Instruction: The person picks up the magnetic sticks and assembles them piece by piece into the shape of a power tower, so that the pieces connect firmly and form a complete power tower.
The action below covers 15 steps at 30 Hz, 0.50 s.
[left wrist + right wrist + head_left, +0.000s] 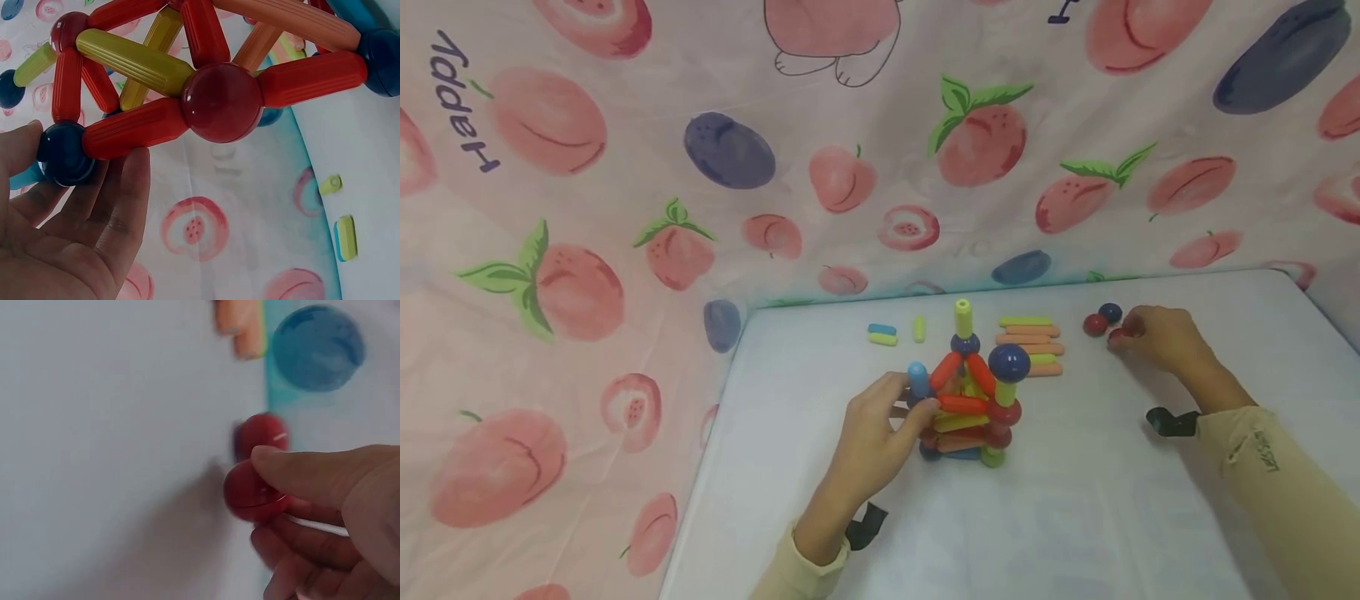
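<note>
A frame of coloured rods and balls (962, 406) stands on the white table. Its top carries an upright yellow rod (963, 318), a light blue rod (917, 379) and, on a yellow-green rod, a large dark blue ball (1009, 363). At the left corner, my left hand (868, 433) grips a dark blue ball (62, 150) between thumb and fingers. Over at the right, my right hand (1172, 337) pinches a red ball (247, 490) between thumb and fingers. Close beside it lie another red ball (1095, 324) and a dark blue ball (1110, 313).
Behind the frame to the right lies a row of orange and yellow rods (1028, 340). Short blue and yellow rods (882, 339) lie behind it to the left. A fruit-print cloth (820, 108) hangs along the table's back edge.
</note>
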{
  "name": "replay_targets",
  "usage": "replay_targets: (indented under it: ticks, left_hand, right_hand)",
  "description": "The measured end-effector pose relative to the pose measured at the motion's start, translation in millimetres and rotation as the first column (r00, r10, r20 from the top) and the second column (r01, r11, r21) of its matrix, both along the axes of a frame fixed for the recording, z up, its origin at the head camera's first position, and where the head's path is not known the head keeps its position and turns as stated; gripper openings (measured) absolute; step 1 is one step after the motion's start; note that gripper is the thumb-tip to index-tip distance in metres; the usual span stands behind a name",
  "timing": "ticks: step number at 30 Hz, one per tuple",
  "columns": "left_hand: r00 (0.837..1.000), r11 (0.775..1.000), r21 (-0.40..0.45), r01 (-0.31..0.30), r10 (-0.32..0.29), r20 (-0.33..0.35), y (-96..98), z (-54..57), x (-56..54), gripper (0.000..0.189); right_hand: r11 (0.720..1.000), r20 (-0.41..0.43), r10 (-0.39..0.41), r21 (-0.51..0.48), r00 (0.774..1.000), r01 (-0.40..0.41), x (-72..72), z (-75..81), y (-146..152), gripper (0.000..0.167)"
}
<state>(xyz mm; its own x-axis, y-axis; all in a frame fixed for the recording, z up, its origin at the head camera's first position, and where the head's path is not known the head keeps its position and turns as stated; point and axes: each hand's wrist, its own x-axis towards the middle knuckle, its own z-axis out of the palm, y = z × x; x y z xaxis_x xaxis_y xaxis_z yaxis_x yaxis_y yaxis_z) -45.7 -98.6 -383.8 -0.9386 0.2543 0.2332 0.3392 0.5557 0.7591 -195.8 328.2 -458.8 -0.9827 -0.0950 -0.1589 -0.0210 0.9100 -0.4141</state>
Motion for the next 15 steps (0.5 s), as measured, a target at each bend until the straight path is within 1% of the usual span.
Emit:
replay_targets:
  ticks: [2, 4, 6, 7, 8, 9, 10, 12, 14, 15]
  left_hand:
    - [1.0, 1.0, -0.003, -0.003, 0.003, -0.001, -0.2, 0.6, 0.2, 0.037]
    - [1.0, 1.0, 0.003, -0.006, 0.006, -0.002, -0.3, 1.2, 0.4, 0.037]
    - [1.0, 1.0, 0.005, -0.009, 0.009, -0.007, -0.4, 1.4, 0.5, 0.037]
    - [1.0, 1.0, 0.004, -0.007, 0.007, -0.01, -0.4, 1.5, 0.4, 0.036]
    - [1.0, 1.0, 0.005, -0.003, 0.003, -0.011, -0.4, 1.1, 0.1, 0.035]
    - [1.0, 1.0, 0.008, 0.002, -0.002, -0.012, -0.5, 0.6, -0.5, 0.034]
    - [1.0, 1.0, 0.005, 0.007, -0.007, -0.012, -0.5, 0.1, -1.2, 0.033]
    - [1.0, 1.0, 0.004, 0.02, -0.02, -0.011, 0.0, -0.3, -2.7, 0.032]
    - [0.999, 0.999, 0.006, 0.034, -0.034, -0.012, 0.5, -0.8, -4.4, 0.031]
    - [0.999, 0.999, 0.008, 0.039, -0.039, -0.016, 0.8, -0.9, -5.0, 0.03]
  right_hand:
    - [1.0, -0.009, -0.002, 0.0, 1.0, 0.002, 3.9, 14.8, -9.4, 0.043]
    - [1.0, -0.042, 0.006, -0.026, 0.999, -0.007, 8.3, 36.5, -26.2, 0.043]
    - [0.995, -0.082, 0.017, -0.097, 0.996, -0.025, 14.2, 62.9, -49.4, 0.046]
    - [0.988, -0.091, 0.023, -0.151, 0.996, -0.036, 18.2, 77.5, -62.7, 0.048]
    - [0.975, -0.102, 0.029, -0.216, 0.994, -0.051, 22.5, 91.4, -76.0, 0.05]
    - [0.954, -0.105, 0.039, -0.292, 0.994, -0.068, 27.3, 104.9, -89.0, 0.05]
    - [0.926, -0.116, 0.049, -0.367, 0.992, -0.089, 32.1, 117.4, -101.7, 0.049]
    - [0.857, -0.147, 0.082, -0.494, 0.986, -0.145, 40.6, 137.2, -124.4, 0.045]
    - [0.79, -0.196, 0.126, -0.573, 0.972, -0.218, 45.5, 149.4, -143.0, 0.039]
    - [0.763, -0.226, 0.151, -0.592, 0.962, -0.259, 46.5, 152.7, -150.7, 0.037]
